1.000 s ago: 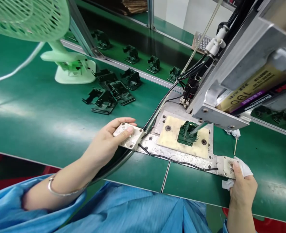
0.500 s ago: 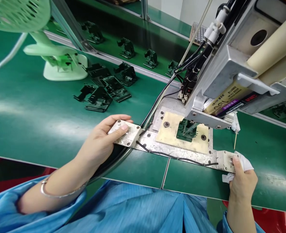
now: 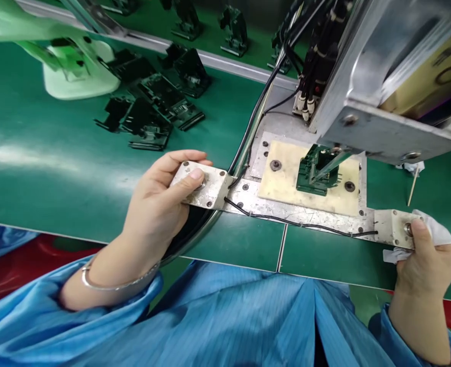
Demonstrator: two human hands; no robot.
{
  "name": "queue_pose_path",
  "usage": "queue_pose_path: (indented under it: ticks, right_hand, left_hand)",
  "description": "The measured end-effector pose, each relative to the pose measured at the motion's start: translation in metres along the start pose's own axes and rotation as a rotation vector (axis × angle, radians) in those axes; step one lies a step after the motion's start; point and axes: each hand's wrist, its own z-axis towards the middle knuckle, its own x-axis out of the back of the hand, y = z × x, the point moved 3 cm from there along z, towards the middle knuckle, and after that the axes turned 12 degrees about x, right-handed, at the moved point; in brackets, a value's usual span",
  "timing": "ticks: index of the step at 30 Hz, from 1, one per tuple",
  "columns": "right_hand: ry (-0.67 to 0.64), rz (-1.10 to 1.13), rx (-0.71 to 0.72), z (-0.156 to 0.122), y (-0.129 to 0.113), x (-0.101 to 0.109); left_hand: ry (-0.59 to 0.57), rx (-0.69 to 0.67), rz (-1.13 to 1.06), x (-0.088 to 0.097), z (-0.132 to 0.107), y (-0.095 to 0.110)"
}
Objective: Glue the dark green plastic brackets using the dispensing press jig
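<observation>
My left hand [image 3: 160, 196] is wrapped around the metal button box [image 3: 213, 191] at the left end of a machine base, thumb on its button. At the other end, my right hand [image 3: 427, 255] grips the matching button box [image 3: 393, 228], its thumb pressed on the round button. A crumpled white tissue [image 3: 437, 228] sits between that box and my right hand. Between the boxes, a dark green plastic part [image 3: 315, 173] rests in a cream fixture plate [image 3: 282, 186]. A dispensing needle [image 3: 330, 165] slants down over the part, its tip at or very near the surface.
Several dark plastic parts [image 3: 149, 120] lie in a loose group at the left, beside a pale green fan base [image 3: 82, 71]. More parts [image 3: 233, 33] stand in a row behind the metal rail. The machine head [image 3: 393, 130] overhangs the fixture. A cotton swab [image 3: 413, 186] lies at the right.
The view has tilted down and come closer, so the bench appears larger and the fixture sits farther right. Both hands stay on their button boxes, thumbs on the buttons.
</observation>
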Motion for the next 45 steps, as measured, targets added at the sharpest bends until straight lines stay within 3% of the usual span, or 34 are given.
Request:
queue_pose_path:
  ticks: [13,27,38,45]
  right_hand:
    - [0.032,0.042,0.049,0.000,-0.011,-0.005]
    - [0.029,-0.002,0.020,0.001,-0.009,-0.005]
    - [-0.077,-0.096,-0.032,0.000,0.015,0.003]
    - [-0.075,-0.118,-0.121,-0.002,0.023,0.005]
  left_hand:
    - [0.039,-0.010,0.024,0.000,-0.003,0.002]
    - [-0.011,-0.033,-0.001,0.003,0.000,-0.001]
    - [0.032,0.032,-0.025,0.003,0.004,0.001]
    - [-0.036,0.077,-0.009,0.007,0.007,-0.004]
